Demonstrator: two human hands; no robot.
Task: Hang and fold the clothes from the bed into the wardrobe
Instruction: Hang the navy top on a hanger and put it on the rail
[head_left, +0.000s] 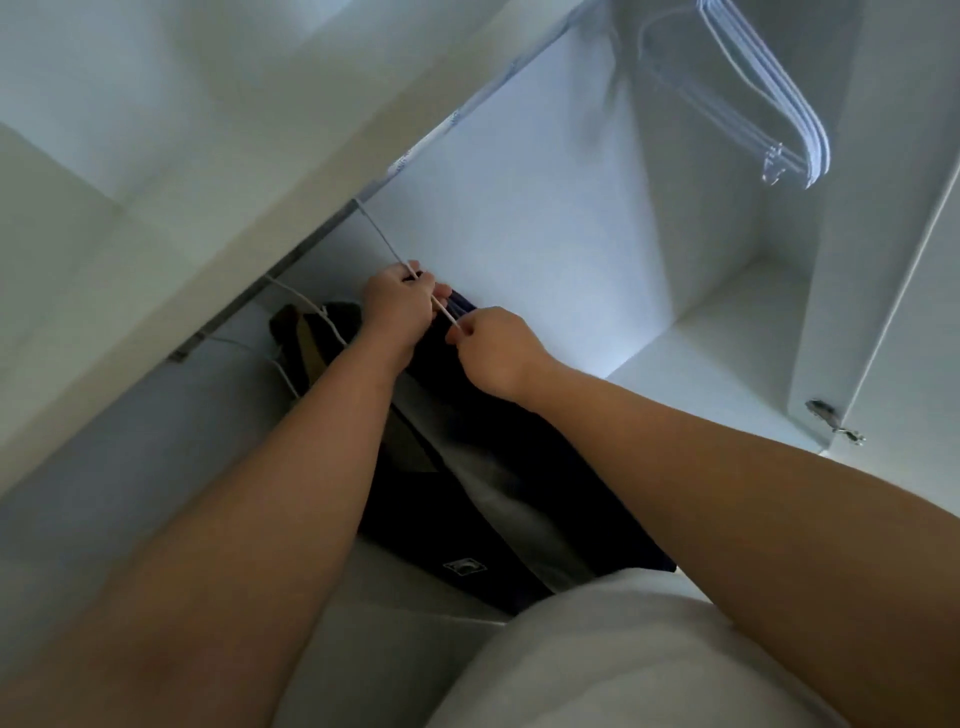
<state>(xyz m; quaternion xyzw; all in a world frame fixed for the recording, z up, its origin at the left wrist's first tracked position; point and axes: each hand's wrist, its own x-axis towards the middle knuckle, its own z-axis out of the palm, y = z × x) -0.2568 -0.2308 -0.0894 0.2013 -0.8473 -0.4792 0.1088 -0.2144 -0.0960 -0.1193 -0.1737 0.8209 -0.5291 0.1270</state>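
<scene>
Fingers of your left grip (400, 301) curl round a thin white hanger (382, 236); your right grip (493, 351), just beside it, pinches the same hanger (hook up at the wardrobe rail (228, 312)). A dark navy garment (441, 415) hangs below both grips.

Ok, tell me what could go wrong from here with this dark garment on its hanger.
1. The white hanger reaches up to the rail, but whether its hook is seated cannot be told. If the left hand and right hand let go now, the dark garment could drop.
2. The olive garment hangs close on the left, so the two hangers could tangle.
</scene>
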